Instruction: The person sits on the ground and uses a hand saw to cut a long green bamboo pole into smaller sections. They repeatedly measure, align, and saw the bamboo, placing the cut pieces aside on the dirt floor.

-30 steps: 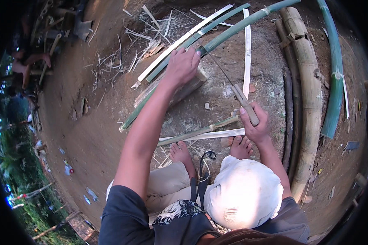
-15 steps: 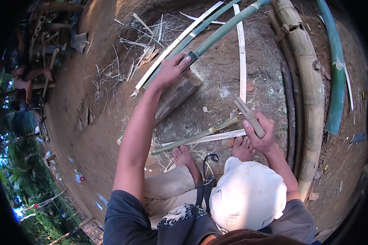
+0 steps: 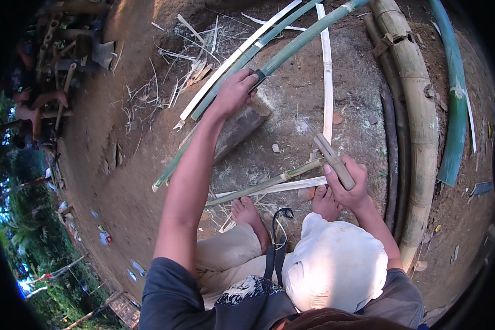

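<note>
My left hand (image 3: 235, 93) is closed around a long green bamboo strip (image 3: 302, 41), above a short log (image 3: 242, 129). This strip runs from the upper right, under my hand, and a green end (image 3: 170, 169) shows left of my forearm. In my right hand (image 3: 351, 184) is the wooden handle of a knife (image 3: 334, 162); its thin blade points up and left and is hard to make out. Below the knife, a thin bamboo stick (image 3: 258, 187) and a pale split strip (image 3: 291, 186) lie close to my bare feet (image 3: 246, 214).
Thick bamboo poles (image 3: 422, 126) line the right side, with a green bamboo piece (image 3: 455, 110) beyond. Pale strips (image 3: 327, 77) and shavings (image 3: 195, 63) lie on the ground ahead. A white cloth-covered rounded shape (image 3: 338, 264) sits by my right arm. Another person's arm (image 3: 49, 99) shows far left.
My left hand has shifted slightly, still gripping the green strip, and more of the strip's near end shows beside my forearm. My right hand with the knife has barely moved.
</note>
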